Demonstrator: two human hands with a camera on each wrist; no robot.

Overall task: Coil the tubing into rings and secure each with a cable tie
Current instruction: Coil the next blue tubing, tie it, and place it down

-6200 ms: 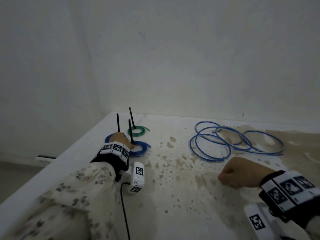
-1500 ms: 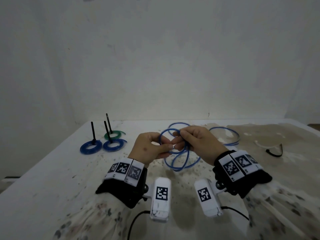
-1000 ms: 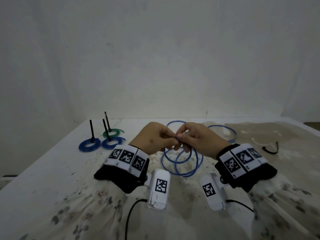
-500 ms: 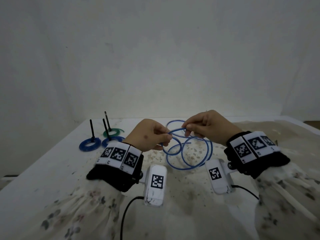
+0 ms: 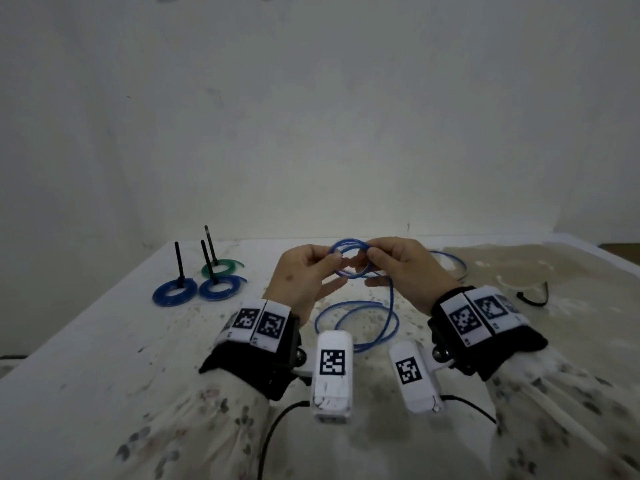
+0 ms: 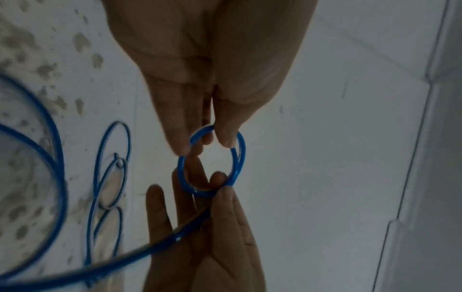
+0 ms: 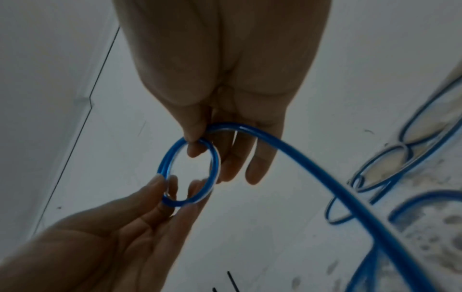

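Left hand [image 5: 304,271] and right hand [image 5: 405,268] each pinch opposite sides of a small coil of blue tubing [image 5: 349,258], held above the table [image 5: 104,341]; loose tubing trails down onto it.

Three tied coils [image 5: 199,284] far left on the table [image 5: 86,358], loose tubing [image 5: 360,323] at centre, between both wrists.

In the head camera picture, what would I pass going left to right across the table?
Blue tied ring → second blue tied ring, the green ring just behind it → left hand → blue tubing ring pinched by both hands → right hand → black cable tie.
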